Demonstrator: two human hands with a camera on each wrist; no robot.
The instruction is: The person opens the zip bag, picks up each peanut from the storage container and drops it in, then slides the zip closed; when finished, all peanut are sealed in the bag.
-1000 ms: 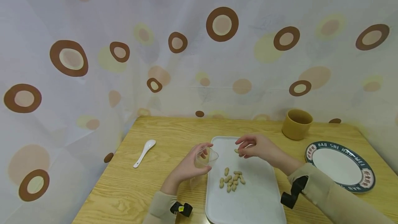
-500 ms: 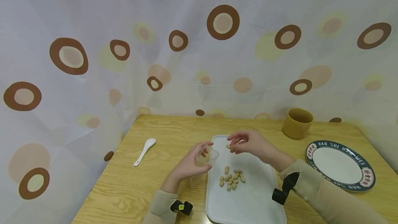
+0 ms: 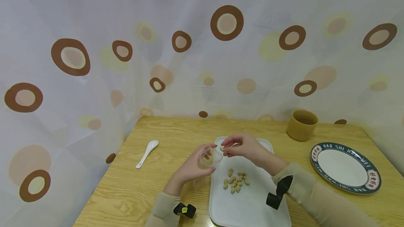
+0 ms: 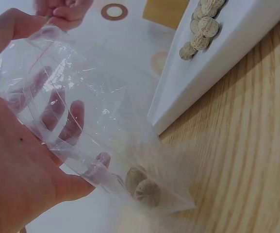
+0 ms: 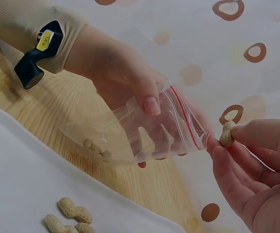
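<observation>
My left hand [image 3: 195, 165] holds a clear zip bag [image 5: 154, 128] with a red stripe along its mouth, fingers and thumb curled round it so the mouth stands wide. Inside the bag's low corner lies a peanut [image 4: 147, 191] in its shell. Between thumb and fingers my right hand [image 3: 244, 147] pinches another peanut [image 5: 226, 134], right at the bag's mouth in the right wrist view. Below the hands, a white tray [image 3: 252, 206] bears a loose pile of unshelled peanuts [image 3: 238, 181]. The bag's lower end hangs beside the tray, over the wooden table.
A white spoon [image 3: 147, 154] lies on the table [image 3: 120, 192] at the left. Toward the back right stands a mustard-yellow cup [image 3: 301, 125], with a green-rimmed plate [image 3: 344, 167] in front of it. A patterned curtain [image 3: 189, 62] closes off the back and sides.
My right hand has moved left with the pinched peanut, from over the tray to the bag's mouth. The left hand and bag have stayed in place.
</observation>
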